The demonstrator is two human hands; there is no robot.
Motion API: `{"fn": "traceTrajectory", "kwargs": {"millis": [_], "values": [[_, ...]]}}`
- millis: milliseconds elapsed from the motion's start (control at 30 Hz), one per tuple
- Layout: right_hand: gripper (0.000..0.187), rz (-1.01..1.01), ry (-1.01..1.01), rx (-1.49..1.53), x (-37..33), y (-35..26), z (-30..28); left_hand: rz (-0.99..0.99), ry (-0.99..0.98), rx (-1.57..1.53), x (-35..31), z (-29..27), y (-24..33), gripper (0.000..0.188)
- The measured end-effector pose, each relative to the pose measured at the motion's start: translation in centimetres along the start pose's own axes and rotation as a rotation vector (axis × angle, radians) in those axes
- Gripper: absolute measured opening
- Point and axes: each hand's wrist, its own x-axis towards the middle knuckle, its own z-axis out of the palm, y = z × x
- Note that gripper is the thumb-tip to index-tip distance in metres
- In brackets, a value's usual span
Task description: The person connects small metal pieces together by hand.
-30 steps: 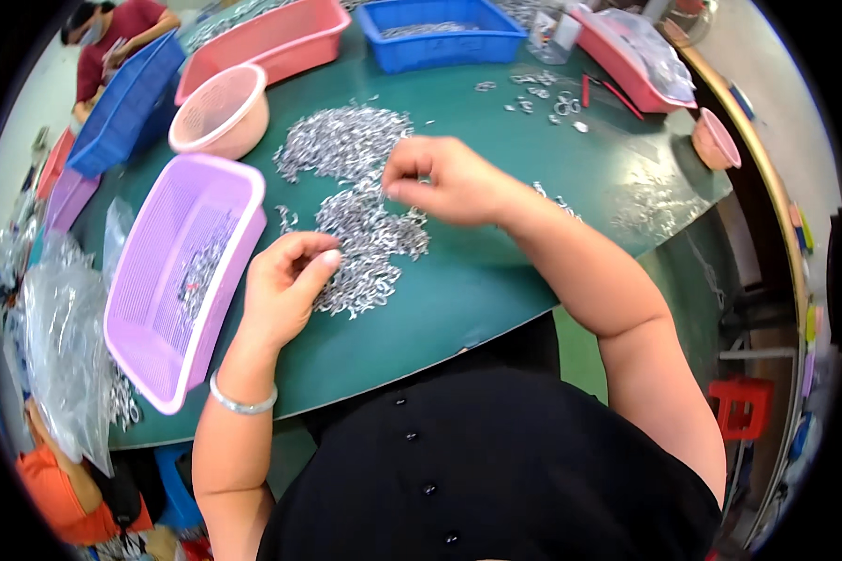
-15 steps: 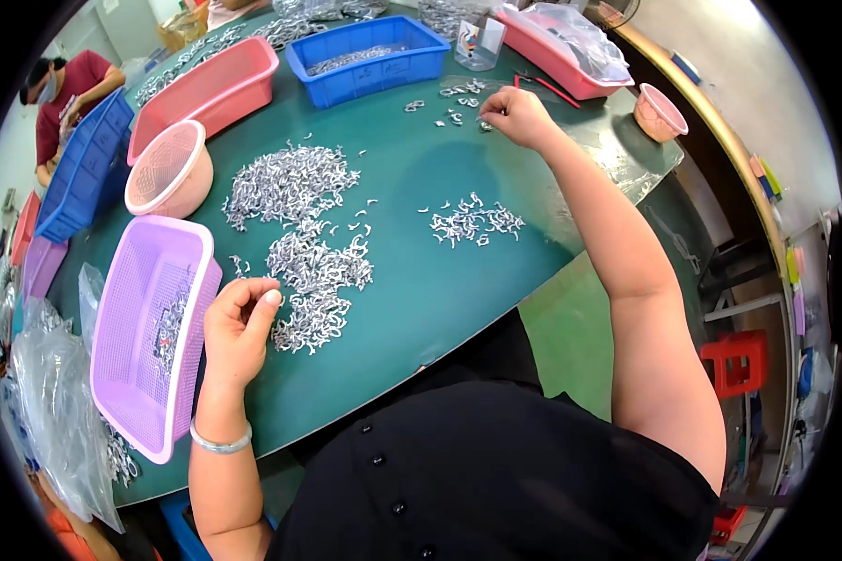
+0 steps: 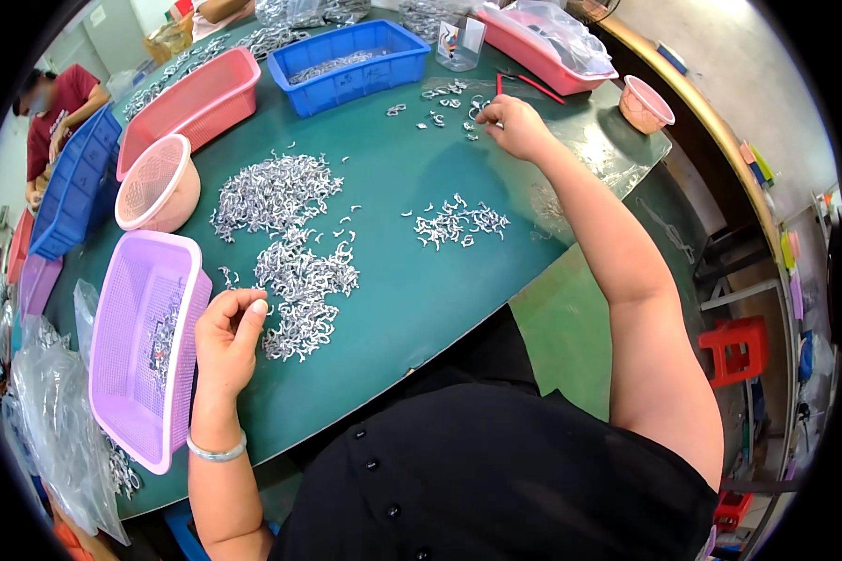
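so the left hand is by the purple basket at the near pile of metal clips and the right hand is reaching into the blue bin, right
Not quite. In the head view the right hand is not in the blue bin; it rests on the green table among scattered metal clips to the right of that bin. The left hand is indeed by the purple basket at the near pile.

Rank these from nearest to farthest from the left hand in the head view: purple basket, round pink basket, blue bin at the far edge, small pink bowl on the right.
From the left hand:
1. Purple basket, right beside it on the left.
2. Round pink basket, farther up the table, left.
3. Blue bin, far edge, centre.
4. Small pink bowl, far right corner.
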Motion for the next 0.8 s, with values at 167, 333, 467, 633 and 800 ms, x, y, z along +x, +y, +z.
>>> {"fn": "traceTrajectory", "kwargs": {"millis": [167, 333, 467, 633, 800], "values": [[0.013, -0.014, 0.072, 0.132, 0.8, -3.3, -2.3, 0.015, 0.002, -0.002, 0.0, -0.2, -0.4, 0.011], [0.013, -0.155, -0.024, 0.316, 1.4, -10.2, -2.3, 0.039, 0.018, 0.046, 0.0, -0.4, -0.6, 0.012], [0.011, -0.505, -0.23, 0.455, 0.3, -17.1, -1.7, 0.024, 0.039, 0.089, 0.1, -0.2, -0.3, 0.012], [0.006, -0.803, -0.35, 0.532, -1.2, -22.7, 0.6, 0.011, 0.039, 0.068, 0.1, -0.1, -0.3, 0.012], [0.006, -0.8, -0.353, 0.495, -2.0, -23.7, 1.9, 0.099, 0.024, 0.11, -0.1, -0.2, -0.4, 0.014]]}}
